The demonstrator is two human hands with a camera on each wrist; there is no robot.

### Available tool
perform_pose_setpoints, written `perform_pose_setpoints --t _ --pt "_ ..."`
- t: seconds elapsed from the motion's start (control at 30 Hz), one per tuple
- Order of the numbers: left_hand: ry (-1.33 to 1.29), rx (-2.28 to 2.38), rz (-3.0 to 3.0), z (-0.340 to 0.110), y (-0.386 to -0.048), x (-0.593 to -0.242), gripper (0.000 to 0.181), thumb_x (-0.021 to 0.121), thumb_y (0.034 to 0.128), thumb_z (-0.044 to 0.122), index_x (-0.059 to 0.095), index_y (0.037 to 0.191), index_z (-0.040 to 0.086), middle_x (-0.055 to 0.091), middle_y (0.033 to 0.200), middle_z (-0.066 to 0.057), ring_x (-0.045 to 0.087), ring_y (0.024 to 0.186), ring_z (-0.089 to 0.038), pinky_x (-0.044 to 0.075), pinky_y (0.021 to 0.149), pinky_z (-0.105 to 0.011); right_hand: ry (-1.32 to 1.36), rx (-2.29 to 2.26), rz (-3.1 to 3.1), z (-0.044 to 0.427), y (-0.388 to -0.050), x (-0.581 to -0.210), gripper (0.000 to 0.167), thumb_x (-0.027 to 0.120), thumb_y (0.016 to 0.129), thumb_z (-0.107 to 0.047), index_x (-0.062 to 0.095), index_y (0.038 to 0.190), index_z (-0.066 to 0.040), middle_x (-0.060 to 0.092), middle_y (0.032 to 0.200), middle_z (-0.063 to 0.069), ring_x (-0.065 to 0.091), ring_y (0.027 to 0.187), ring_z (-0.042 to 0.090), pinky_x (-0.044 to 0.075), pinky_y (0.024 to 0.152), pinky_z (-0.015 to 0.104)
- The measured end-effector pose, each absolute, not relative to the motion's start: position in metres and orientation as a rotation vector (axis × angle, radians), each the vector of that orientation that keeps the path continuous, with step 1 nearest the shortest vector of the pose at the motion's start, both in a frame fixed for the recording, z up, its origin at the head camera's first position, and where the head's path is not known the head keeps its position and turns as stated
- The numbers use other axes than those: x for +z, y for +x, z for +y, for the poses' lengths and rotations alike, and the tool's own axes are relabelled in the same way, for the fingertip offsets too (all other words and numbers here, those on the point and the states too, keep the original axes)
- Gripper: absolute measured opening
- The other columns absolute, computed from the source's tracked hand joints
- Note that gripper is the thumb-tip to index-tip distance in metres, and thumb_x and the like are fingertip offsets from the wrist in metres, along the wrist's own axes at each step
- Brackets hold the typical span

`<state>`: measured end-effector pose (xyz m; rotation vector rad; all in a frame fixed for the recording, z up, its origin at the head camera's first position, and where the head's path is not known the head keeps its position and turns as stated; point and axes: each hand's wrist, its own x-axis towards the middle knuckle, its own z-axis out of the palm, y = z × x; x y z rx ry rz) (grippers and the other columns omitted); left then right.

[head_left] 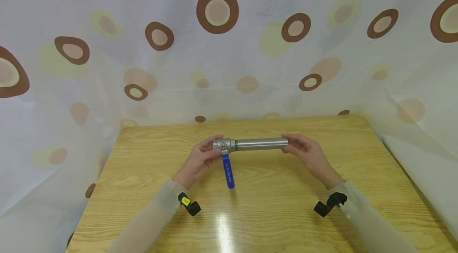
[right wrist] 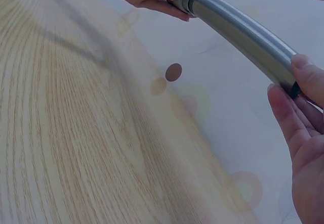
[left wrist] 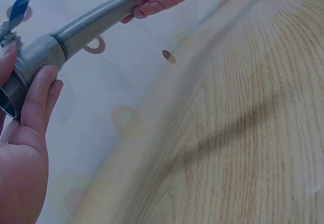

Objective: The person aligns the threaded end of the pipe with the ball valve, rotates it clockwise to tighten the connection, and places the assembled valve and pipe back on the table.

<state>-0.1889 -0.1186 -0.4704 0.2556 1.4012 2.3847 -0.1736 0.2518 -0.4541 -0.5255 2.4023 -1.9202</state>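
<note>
valve (head_left: 226,145) in left grip (head_left: 199,161)

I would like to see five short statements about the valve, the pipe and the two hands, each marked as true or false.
1. The left hand holds the valve. True.
2. The right hand grips the pipe in its middle. False: it grips the end away from the valve.
3. The handle of the valve is blue. True.
4. The pipe lies on the table. False: both hands hold the joined pieces above it.
5. The pipe and the valve are separated. False: one pipe end meets the valve.
</note>
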Motion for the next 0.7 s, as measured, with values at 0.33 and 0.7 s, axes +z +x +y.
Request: perform_pose_setpoints --t 0.33,0.7 --pt "0.259 2.383 1.416 -0.117 -0.188 -0.4687 0.051 0.052 0.0976 -0.015 0.074 0.12 0.025 0.066 0.129 -0.003 0.064 0.114 -0.017 0.059 0.096 -0.028 -0.531 -1.941 2.38 0.2535 -0.1739 -0.4559 0.041 0.067 0.101 -0.007 0.06 0.142 -0.005 0.071 0.113 -0.006 0.071 0.102 0.007 0.06 0.09 0.022" --pt "0.273 2.388 1.412 -0.1181 -0.1875 -0.4694 0.052 0.053 0.0969 -0.015 0.075 0.119 0.026 0.067 0.127 -0.002 0.064 0.112 -0.017 0.06 0.095 -0.027 -0.497 -1.931 2.373 0.2533 -0.1731 -0.4546 0.044 0.066 0.103 -0.011 0.057 0.143 0.003 0.074 0.111 -0.005 0.072 0.1 0.01 0.06 0.092 0.025"
